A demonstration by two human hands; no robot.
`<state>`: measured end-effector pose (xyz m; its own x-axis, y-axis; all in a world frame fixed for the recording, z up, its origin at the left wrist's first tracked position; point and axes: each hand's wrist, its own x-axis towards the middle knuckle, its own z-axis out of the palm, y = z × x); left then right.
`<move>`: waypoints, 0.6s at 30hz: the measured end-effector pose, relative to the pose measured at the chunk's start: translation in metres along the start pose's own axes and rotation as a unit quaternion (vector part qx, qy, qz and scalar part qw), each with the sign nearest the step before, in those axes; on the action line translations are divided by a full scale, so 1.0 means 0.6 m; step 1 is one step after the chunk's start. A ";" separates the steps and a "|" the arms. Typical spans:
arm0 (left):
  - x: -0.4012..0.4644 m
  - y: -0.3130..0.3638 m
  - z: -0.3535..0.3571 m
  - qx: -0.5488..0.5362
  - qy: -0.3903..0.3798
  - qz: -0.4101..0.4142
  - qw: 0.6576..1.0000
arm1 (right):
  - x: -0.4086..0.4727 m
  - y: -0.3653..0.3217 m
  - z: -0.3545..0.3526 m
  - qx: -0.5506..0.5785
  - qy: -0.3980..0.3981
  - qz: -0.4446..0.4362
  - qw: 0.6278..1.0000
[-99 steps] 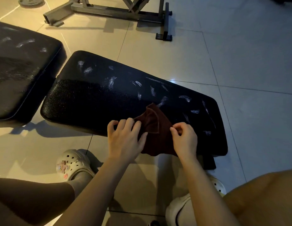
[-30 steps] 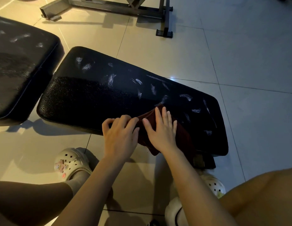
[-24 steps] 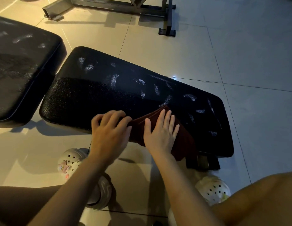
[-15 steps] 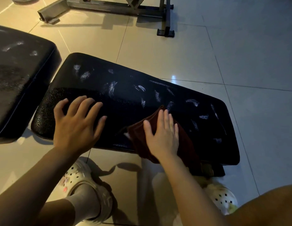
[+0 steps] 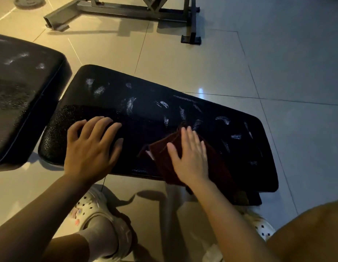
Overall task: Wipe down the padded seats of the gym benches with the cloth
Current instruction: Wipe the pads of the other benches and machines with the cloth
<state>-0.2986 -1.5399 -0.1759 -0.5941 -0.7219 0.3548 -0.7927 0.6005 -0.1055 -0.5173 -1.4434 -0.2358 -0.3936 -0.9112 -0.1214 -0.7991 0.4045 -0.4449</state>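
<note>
A black padded bench seat [image 5: 145,110] lies across the middle of the view, streaked with several whitish smears. A folded dark red cloth [image 5: 217,167] lies on its near edge, partly hanging over the side. My right hand [image 5: 190,157] presses flat on the cloth with straight fingers. My left hand [image 5: 92,146] rests on the bare pad to the left of the cloth, fingers spread. A second black pad [image 5: 22,95] sits at the left, also smeared.
A grey metal equipment frame [image 5: 126,10] stands on the tiled floor [image 5: 277,63] beyond the bench. A round weight plate [image 5: 28,0] lies at the top left. My feet in white clogs [image 5: 89,210] are under the near edge.
My left hand let go of the cloth and moved left onto the bare pad. My right hand went from pinching the cloth to pressing flat on it.
</note>
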 end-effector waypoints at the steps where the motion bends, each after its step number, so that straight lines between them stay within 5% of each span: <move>1: 0.000 0.001 -0.001 -0.002 -0.007 -0.006 1.000 | 0.012 0.023 -0.008 -0.008 -0.003 0.046 0.999; 5: 0.004 0.008 -0.003 -0.012 -0.007 -0.015 1.000 | 0.011 0.046 -0.017 -0.017 0.006 0.144 0.989; 10: 0.005 0.009 -0.003 -0.004 -0.013 -0.015 1.000 | -0.027 -0.065 0.010 0.005 0.008 -0.029 1.000; 13: 0.004 0.007 -0.003 -0.007 -0.016 -0.019 1.000 | -0.013 -0.062 0.003 -0.003 -0.011 -0.054 0.998; 18: 0.000 0.008 -0.008 -0.018 -0.006 -0.025 0.999 | 0.016 0.040 -0.013 -0.017 -0.004 0.111 0.994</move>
<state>-0.3016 -1.5353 -0.1721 -0.5550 -0.7560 0.3471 -0.8166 0.5747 -0.0540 -0.5434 -1.4417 -0.2407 -0.5579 -0.8001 -0.2204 -0.7084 0.5974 -0.3758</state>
